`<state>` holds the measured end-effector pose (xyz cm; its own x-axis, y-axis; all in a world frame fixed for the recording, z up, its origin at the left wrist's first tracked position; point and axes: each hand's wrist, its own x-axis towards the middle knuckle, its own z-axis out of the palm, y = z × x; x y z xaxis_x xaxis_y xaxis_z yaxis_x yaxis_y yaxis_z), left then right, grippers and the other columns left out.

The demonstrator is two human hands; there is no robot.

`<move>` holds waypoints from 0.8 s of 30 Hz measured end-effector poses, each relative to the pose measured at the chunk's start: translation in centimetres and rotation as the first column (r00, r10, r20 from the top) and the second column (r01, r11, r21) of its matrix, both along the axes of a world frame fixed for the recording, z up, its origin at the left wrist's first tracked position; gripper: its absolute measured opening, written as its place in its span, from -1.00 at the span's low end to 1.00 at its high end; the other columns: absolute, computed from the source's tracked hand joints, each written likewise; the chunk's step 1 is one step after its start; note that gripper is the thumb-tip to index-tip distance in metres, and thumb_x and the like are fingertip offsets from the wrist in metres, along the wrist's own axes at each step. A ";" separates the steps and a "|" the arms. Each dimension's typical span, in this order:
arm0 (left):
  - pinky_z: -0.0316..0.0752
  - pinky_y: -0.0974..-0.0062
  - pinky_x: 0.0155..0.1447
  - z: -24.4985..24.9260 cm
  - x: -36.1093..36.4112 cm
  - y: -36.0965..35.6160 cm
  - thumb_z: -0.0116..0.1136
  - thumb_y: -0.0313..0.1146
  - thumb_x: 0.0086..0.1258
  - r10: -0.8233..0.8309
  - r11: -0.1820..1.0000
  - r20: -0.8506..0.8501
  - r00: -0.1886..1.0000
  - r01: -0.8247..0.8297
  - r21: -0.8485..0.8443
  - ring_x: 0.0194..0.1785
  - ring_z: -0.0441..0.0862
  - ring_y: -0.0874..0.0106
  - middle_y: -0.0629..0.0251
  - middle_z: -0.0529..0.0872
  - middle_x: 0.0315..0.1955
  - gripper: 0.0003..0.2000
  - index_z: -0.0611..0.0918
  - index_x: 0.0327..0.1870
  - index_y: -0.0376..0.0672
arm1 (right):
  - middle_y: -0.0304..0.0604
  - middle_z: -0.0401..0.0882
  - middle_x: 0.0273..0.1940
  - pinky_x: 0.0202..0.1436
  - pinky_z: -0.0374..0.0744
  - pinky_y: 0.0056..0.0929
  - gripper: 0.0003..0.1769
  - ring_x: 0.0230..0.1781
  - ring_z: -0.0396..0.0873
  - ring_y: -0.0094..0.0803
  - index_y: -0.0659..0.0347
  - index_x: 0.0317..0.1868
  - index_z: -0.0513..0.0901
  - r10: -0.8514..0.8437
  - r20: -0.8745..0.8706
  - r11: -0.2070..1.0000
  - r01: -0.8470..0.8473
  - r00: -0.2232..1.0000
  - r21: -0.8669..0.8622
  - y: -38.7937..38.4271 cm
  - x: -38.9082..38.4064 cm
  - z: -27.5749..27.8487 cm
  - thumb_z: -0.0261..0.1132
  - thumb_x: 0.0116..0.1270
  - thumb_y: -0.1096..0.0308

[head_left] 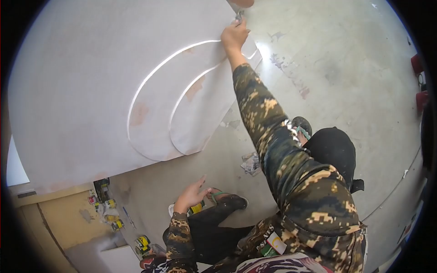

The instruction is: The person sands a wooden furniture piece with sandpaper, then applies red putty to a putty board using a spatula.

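My right hand (234, 37) is closed at the upper edge of a large pale panel (82, 91) with two raised white curved lines. A small grey piece (240, 16) shows at its fingertips; its kind cannot be made out. My right arm, in a camouflage sleeve (264, 109), stretches across the panel's end. Lower down, my left hand (193, 195) hangs above the floor near my sandalled foot, fingers spread and nothing in them. Brownish patches (139, 113) mark the panel between the curves. Part of a yellow-green labelled container (196, 208) shows behind the left hand.
A power tool (143, 243) and several yellow-and-black items (109, 204) stand on the floor at lower left, below the panel's edge. A crumpled sheet (251, 164) lies on the stained concrete floor (364, 91). A cable (396, 184) runs along the right. Red objects (421, 100) stand at far right.
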<state>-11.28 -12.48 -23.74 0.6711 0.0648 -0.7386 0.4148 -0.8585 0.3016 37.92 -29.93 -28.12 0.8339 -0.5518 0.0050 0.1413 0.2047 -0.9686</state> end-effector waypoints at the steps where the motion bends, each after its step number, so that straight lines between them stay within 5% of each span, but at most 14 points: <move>1: 0.37 0.21 0.34 -0.1 0.7 -0.2 0.12 0.00 0.42 -0.011 1.000 0.040 0.999 0.012 -0.029 0.28 0.48 -0.08 -0.21 0.53 0.20 -0.33 0.34 0.40 -0.30 | 0.33 0.38 0.30 0.55 -0.08 0.14 -0.50 0.39 0.27 0.21 0.47 0.33 0.31 -0.005 0.014 1.000 0.005 1.000 -0.004 0.9 -0.5 0.8 -0.04 0.47 0.35; 5: 0.38 0.22 0.33 -0.1 0.0 -0.1 0.13 -0.04 0.42 -0.104 0.992 -0.063 0.993 0.108 0.061 0.28 0.48 -0.08 -0.21 0.53 0.20 -0.34 0.32 0.42 -0.27 | 0.32 0.45 0.23 0.49 0.12 0.08 -0.56 0.31 0.36 0.21 0.42 0.27 0.37 -0.117 0.175 0.979 0.143 0.978 -0.144 1.4 -2.4 1.3 -0.04 0.48 0.34; 7: 0.39 0.20 0.33 -0.2 -0.1 0.1 0.12 -0.03 0.42 -0.050 0.999 0.030 0.998 0.050 0.020 0.28 0.48 -0.07 -0.22 0.53 0.20 -0.34 0.32 0.43 -0.24 | 0.33 0.55 0.10 0.28 0.40 -0.05 -0.54 0.14 0.50 0.23 0.40 0.28 0.40 0.001 -0.038 1.000 -0.002 0.999 -0.025 -1.3 -0.5 0.5 -0.01 0.46 0.34; 11: 0.39 0.20 0.32 0.2 1.5 -0.8 0.12 -0.01 0.43 -0.038 0.999 0.082 0.996 0.041 -0.032 0.27 0.48 -0.08 -0.23 0.52 0.20 -0.34 0.32 0.43 -0.24 | 0.36 0.52 0.13 0.28 0.40 -0.02 -0.56 0.17 0.47 0.24 0.39 0.26 0.42 0.054 -0.068 0.998 -0.053 0.996 0.018 -1.6 -0.5 1.3 0.00 0.46 0.34; 14: 0.39 0.20 0.33 0.0 0.6 -0.4 0.11 -0.01 0.44 -0.166 0.979 -0.125 0.978 0.179 0.099 0.27 0.49 -0.08 -0.23 0.52 0.20 -0.34 0.32 0.43 -0.23 | 0.27 0.58 0.08 0.22 0.41 0.00 -0.60 0.11 0.51 0.26 0.35 0.25 0.40 -0.148 0.135 0.975 0.168 0.980 -0.146 2.6 -3.6 -0.2 -0.02 0.47 0.40; 19: 0.37 0.17 0.34 0.1 0.7 -0.7 0.09 0.07 0.43 0.075 0.996 0.067 0.995 -0.071 -0.060 0.27 0.49 -0.07 -0.25 0.52 0.19 -0.32 0.33 0.43 -0.21 | 0.30 0.50 0.19 0.38 0.30 -0.04 -0.55 0.23 0.41 0.29 0.34 0.32 0.35 -0.013 -0.018 1.000 0.013 1.000 0.018 -0.6 -1.2 0.3 -0.01 0.46 0.40; 21: 0.39 0.21 0.32 -0.3 1.0 -0.5 0.12 0.03 0.43 -0.040 0.999 0.011 0.999 0.039 0.034 0.25 0.53 0.01 -0.19 0.53 0.21 -0.32 0.32 0.44 -0.21 | 0.30 0.49 0.20 0.39 0.30 -0.03 -0.55 0.25 0.40 0.29 0.34 0.32 0.34 -0.037 -0.062 0.999 0.039 0.997 0.028 0.5 -1.5 1.4 -0.02 0.46 0.41; 24: 0.41 0.23 0.31 -0.8 -0.5 0.8 0.14 0.01 0.42 -0.114 0.986 -0.087 0.990 0.123 0.116 0.24 0.55 0.02 -0.17 0.55 0.20 -0.33 0.32 0.44 -0.21 | 0.36 0.58 -0.02 0.14 0.47 0.00 -0.60 0.08 0.53 0.21 0.37 0.19 0.46 -0.192 0.191 0.973 0.212 0.963 -0.088 3.9 -4.5 1.3 0.01 0.45 0.34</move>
<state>-11.81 -11.64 -24.49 0.6182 0.0803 -0.7819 0.3265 -0.9311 0.1625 33.41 -26.07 -26.86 0.6852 -0.6966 0.2126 0.3428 0.0508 -0.9380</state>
